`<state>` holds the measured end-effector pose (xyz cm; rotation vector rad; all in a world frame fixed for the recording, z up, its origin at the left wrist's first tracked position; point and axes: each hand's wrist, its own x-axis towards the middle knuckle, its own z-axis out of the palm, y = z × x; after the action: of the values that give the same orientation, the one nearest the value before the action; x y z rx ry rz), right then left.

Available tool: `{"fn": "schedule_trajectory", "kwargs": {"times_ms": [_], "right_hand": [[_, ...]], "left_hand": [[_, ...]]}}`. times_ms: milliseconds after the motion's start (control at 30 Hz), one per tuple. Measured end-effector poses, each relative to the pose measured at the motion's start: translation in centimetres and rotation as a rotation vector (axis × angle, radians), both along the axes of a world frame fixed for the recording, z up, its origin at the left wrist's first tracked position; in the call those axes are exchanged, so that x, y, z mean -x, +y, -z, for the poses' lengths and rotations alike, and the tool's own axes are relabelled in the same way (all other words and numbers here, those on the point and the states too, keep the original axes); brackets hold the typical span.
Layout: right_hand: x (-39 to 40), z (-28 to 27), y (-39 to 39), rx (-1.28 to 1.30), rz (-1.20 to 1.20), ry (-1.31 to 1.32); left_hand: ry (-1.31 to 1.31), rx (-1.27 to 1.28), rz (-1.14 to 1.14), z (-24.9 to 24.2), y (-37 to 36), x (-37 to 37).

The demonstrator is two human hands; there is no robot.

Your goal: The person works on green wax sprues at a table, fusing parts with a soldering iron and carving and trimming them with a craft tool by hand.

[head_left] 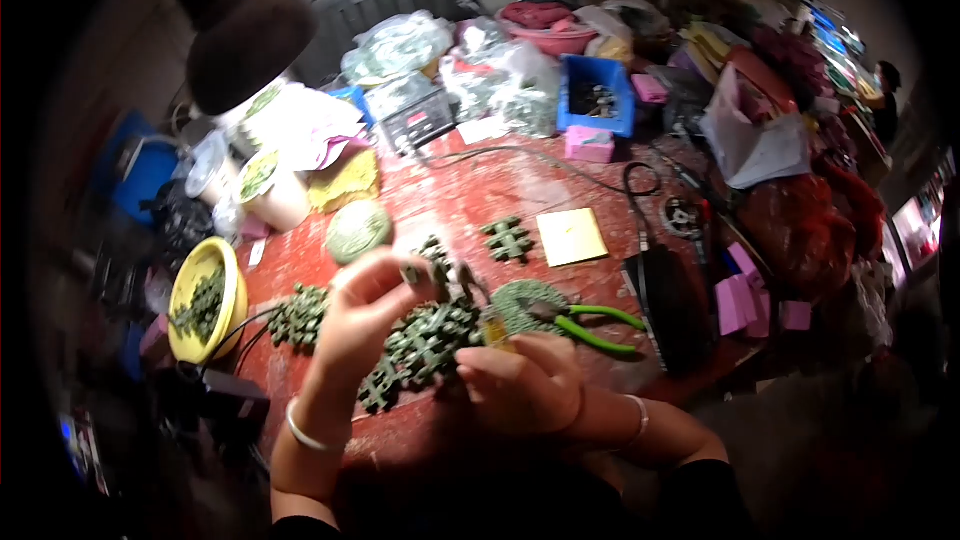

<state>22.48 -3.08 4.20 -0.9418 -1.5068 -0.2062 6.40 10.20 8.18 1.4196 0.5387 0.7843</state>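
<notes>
Green beaded pieces, linked into one cluster (425,345), sit between my two hands above the near edge of the bench (460,190). My left hand (365,315) grips the cluster's upper left side, thumb and fingers curled and pinched onto a small piece at the top. My right hand (520,385) closes around the lower right side, fingers bent in against the beads; something small and amber shows just above its knuckles, though I cannot tell what it is. I wear a pale bangle on each wrist.

Just right of the cluster lie green-handled pliers (590,325), their nose resting on a round green beaded mat (525,300). Beyond it, toward the middle of the bench, are a small cross-shaped green piece (507,238) and a yellow square pad (571,236). Left of my left hand lies another dark green bunch (298,315), and at the left edge a yellow bowl (185,290) holds more green pieces. A blue bin (597,95) stands at the far edge among plastic bags.
</notes>
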Motion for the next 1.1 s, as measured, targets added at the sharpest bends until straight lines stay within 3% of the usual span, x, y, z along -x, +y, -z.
{"fn": "schedule_trajectory", "kwargs": {"times_ms": [67, 133, 267, 367, 467, 600, 667, 800, 933, 1000, 1100], "right_hand": [[-0.4, -1.1, -0.3, 0.078, -0.105, -0.044], [0.2, -1.1, -0.3, 0.366, -0.301, 0.142], [-0.1, -1.8, 0.2, 0.592, -0.509, 0.342], [-0.9, -2.4, 1.1, 0.677, -0.494, 0.163], [0.0, -2.5, 2.1, 0.57, -0.503, 0.016], [0.5, -1.4, 1.6, 0.657, -0.391, 0.079], [-0.1, -0.8, 2.1, 0.597, -0.459, -0.014], [0.2, -0.6, 2.0, 0.568, -0.34, -0.045], [0.6, -0.8, 1.7, 0.559, -0.43, -0.075], [0.8, -0.9, 1.8, 0.541, -0.312, -0.065], [0.4, -0.6, 1.7, 0.544, -0.337, -0.039]], "left_hand": [[0.091, 0.084, 0.064, 1.4, -3.0, 3.3], [0.13, 0.265, 0.142, 1.8, -4.5, 5.2], [0.13, 0.205, 0.122, 4.4, -4.6, 6.8], [0.045, 0.253, 0.087, 4.9, -4.7, 6.5], [0.015, 0.326, 0.111, 4.6, -4.5, 6.4], [0.049, 0.32, 0.103, 5.2, -4.5, 6.5], [0.078, 0.209, 0.077, 5.2, -4.5, 6.4], [0.188, 0.039, 0.038, 5.0, -4.5, 6.5], [0.159, 0.094, 0.044, 4.9, -4.5, 6.6], [0.089, 0.157, 0.058, 5.2, -4.5, 6.5], [0.016, 0.22, 0.067, 5.5, -4.7, 6.3]]}}
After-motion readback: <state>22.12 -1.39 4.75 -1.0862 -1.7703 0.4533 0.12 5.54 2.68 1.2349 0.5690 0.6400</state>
